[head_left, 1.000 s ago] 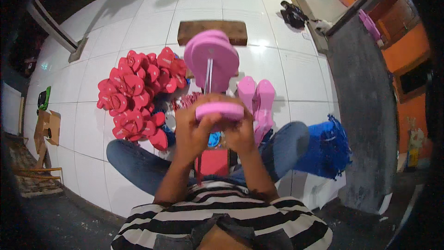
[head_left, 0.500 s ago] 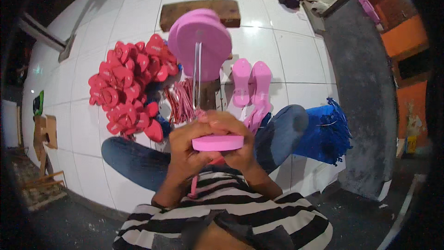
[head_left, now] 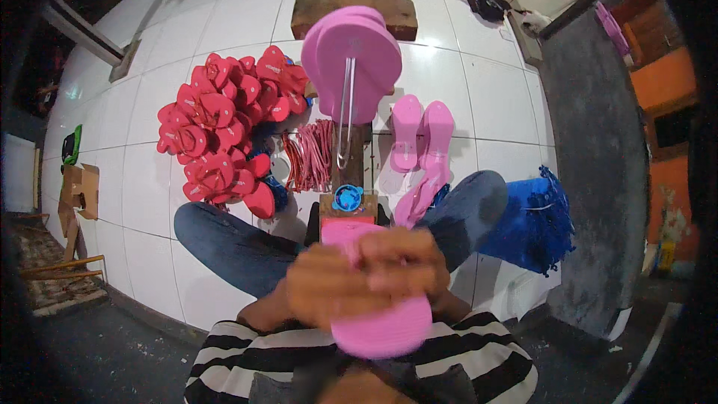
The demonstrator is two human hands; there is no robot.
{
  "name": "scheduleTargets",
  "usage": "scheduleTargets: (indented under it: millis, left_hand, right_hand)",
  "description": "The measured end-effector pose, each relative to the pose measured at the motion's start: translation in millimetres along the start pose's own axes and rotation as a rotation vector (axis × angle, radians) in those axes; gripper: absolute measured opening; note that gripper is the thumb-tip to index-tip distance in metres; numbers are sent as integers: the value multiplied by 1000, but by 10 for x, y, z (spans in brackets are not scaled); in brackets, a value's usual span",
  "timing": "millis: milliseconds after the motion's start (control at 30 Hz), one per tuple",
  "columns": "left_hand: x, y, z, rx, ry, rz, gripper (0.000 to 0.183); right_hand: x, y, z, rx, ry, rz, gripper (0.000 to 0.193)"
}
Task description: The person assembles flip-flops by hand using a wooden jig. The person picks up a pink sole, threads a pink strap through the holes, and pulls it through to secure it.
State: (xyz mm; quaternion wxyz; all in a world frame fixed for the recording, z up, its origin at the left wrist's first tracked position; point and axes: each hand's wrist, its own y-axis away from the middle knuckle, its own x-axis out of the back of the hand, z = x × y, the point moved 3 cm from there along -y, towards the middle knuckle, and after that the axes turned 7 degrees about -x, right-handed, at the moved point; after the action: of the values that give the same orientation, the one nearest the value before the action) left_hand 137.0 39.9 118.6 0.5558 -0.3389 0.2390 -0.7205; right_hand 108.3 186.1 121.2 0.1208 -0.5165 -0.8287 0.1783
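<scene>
Close to my body, a pink flip-flop (head_left: 383,329) lies with its broad ribbed face toward me. My left hand (head_left: 323,290) wraps across its middle from the left side. From the right, my right hand (head_left: 407,265) closes over it, the fingers of both hands meeting on top. Motion blurs the fingers, and they hide the sandal's middle and any strap there. Just beyond, a small blue dish (head_left: 348,197) sits on a wooden block (head_left: 327,205). Farther out, a long metal prong (head_left: 348,108) stands before a stack of pink soles (head_left: 359,67).
Red flip-flops (head_left: 213,116) are heaped at the left, beside a bundle of pinkish-red straps (head_left: 310,153). Pink soles (head_left: 407,123) lie on the white tiles (head_left: 497,90) at right. Blue straps (head_left: 527,217) are piled beyond my right knee. A wooden beam (head_left: 407,19) lies at the back.
The pink sandal has turned from edge-on to showing its broad face. Both hands have come lower, nearer my body, still gripping it. The blue dish has come into sight.
</scene>
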Motion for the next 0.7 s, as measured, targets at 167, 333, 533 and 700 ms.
scheduleTargets:
  millis: [167, 333, 533, 700]
  left_hand:
    - [-49, 276, -724, 965, 163, 352, 31]
    - [15, 796, -1183, 1205, 237, 525, 36]
    - [201, 1170, -1676, 873, -256, 242, 40]
    - [217, 1128, -1653, 697, -326, 209, 36]
  right_hand:
    - [-148, 106, 679, -362, 609, 411, 69]
    - [-320, 258, 1009, -523, 984, 208, 59]
    - [-523, 415, 1565, -419, 991, -89, 20]
    - [-479, 506, 1408, -464, 820, -161, 13]
